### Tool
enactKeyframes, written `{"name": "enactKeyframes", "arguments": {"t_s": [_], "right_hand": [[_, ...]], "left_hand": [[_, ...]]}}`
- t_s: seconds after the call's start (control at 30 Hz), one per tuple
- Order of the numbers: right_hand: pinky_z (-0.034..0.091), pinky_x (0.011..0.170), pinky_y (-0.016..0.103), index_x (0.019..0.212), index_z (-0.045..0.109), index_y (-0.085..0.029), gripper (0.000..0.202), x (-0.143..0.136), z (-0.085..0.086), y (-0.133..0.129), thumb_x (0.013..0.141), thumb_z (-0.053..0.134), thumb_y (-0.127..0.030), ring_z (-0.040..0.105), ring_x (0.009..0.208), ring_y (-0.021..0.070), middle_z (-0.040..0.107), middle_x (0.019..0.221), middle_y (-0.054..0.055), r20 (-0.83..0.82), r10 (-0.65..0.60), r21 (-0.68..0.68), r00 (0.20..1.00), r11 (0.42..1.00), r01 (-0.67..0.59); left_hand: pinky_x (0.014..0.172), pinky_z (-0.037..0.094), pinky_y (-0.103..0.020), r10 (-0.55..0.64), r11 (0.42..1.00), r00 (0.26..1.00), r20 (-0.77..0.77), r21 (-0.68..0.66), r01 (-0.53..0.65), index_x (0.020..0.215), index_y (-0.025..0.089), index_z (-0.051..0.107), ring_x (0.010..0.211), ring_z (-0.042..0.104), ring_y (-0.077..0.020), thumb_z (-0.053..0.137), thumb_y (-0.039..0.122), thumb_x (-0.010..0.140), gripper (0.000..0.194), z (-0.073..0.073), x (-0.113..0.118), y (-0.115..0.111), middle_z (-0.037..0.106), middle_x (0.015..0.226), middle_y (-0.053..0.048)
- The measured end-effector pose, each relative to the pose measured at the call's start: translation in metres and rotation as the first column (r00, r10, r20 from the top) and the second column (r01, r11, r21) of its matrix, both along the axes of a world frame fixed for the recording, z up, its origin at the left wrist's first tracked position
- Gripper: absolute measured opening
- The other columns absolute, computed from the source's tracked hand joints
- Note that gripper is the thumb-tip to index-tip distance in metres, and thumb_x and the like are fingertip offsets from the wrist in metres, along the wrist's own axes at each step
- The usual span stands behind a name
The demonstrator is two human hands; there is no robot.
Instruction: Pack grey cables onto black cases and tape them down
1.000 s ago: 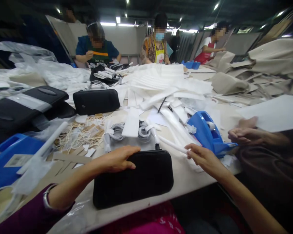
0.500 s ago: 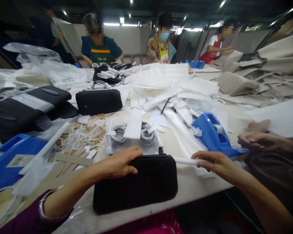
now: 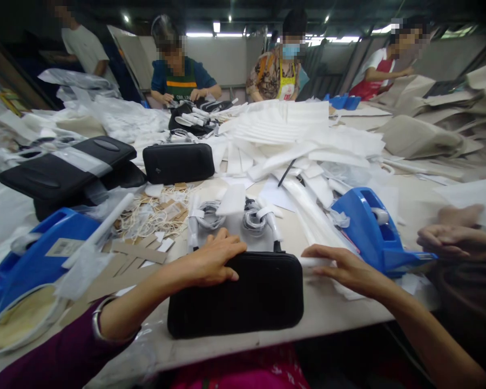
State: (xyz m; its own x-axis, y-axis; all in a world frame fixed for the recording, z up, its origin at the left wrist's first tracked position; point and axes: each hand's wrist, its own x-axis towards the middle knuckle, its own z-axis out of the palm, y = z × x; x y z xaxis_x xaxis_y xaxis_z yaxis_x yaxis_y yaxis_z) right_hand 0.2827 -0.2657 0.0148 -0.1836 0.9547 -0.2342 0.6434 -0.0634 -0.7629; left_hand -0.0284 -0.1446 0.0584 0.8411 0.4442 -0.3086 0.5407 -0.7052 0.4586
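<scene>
At the near edge of the desk (image 3: pixel 328 310), a black case (image 3: pixel 243 302) is standing with its broad face towards the wearer. The left hand (image 3: pixel 210 262) is clasping its top edge, fingers lying over the rim and thumb pressing on the front. Just beside the case's upper right corner, the right hand (image 3: pixel 338 265) is pinching a white tube (image 3: pixel 316 262) between thumb and fingers. The step in hand seems to be steadying the case while placing the tube close to it; the next move is probably calling for a firm left hold and a light, well-aimed right pinch. Behind the case, coiled cables (image 3: pixel 255 220) are lying on either side of a white foam strip (image 3: pixel 231 201); whether they are resting inside the case or merely behind it is hard to tell, its face hiding the join. Further out, a blue tape dispenser (image 3: pixel 362 227) is sitting to the right, near a neighbour's hands (image 3: pixel 449 235). To the left, a tangle of cords (image 3: pixel 156 213) is spreading below a second black case (image 3: pixel 178 163), and white foam sheets (image 3: pixel 279 127) are heaping up beyond.
</scene>
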Motion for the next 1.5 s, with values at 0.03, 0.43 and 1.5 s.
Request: {"name": "enactKeyframes", "arguments": {"t_s": [0.03, 0.43, 1.5], "right_hand": [[0.045, 0.076, 0.030, 0.105, 0.063, -0.021, 0.027, 0.005, -0.003, -0.006, 0.085, 0.055, -0.037, 0.057, 0.085, 0.0204, 0.063, 0.094, 0.004, -0.014, -0.025, -0.017, 1.000, 1.000, 0.025], [0.043, 0.081, 0.032, 0.080, 0.069, -0.019, 0.012, -0.072, -0.029, 0.018, 0.074, 0.064, -0.028, 0.058, 0.088, 0.0208, 0.064, 0.089, 0.004, -0.514, -0.216, 0.077, 0.830, 0.952, 0.296], [0.029, 0.078, 0.041, 0.099, 0.070, -0.030, 0.033, -0.128, 0.024, 0.061, 0.089, 0.044, -0.011, 0.040, 0.092, 0.0255, 0.050, 0.093, 0.008, 0.625, -0.111, 0.536, 0.773, 0.781, -0.321]], "left_hand": [[0.085, 0.038, -0.038, -0.008, 1.000, 1.000, 0.002, 0.008, 0.008, 0.096, 0.021, 0.055, 0.106, 0.041, -0.0266, 0.067, 0.024, 0.075, 0.025, 0.000, 0.000, 0.000, 0.053, 0.106, -0.003], [0.087, 0.041, -0.034, -0.033, 0.999, 0.998, 0.048, 0.019, 0.032, 0.099, 0.020, 0.055, 0.104, 0.046, -0.0233, 0.067, 0.023, 0.074, 0.028, 0.007, -0.002, -0.005, 0.050, 0.112, -0.004], [0.075, 0.045, -0.034, 0.113, 0.907, 0.982, 0.151, 0.389, -0.164, 0.095, 0.017, 0.052, 0.085, 0.060, -0.0227, 0.034, 0.038, 0.096, 0.028, -0.046, -0.002, -0.025, 0.063, 0.091, -0.007]]}}
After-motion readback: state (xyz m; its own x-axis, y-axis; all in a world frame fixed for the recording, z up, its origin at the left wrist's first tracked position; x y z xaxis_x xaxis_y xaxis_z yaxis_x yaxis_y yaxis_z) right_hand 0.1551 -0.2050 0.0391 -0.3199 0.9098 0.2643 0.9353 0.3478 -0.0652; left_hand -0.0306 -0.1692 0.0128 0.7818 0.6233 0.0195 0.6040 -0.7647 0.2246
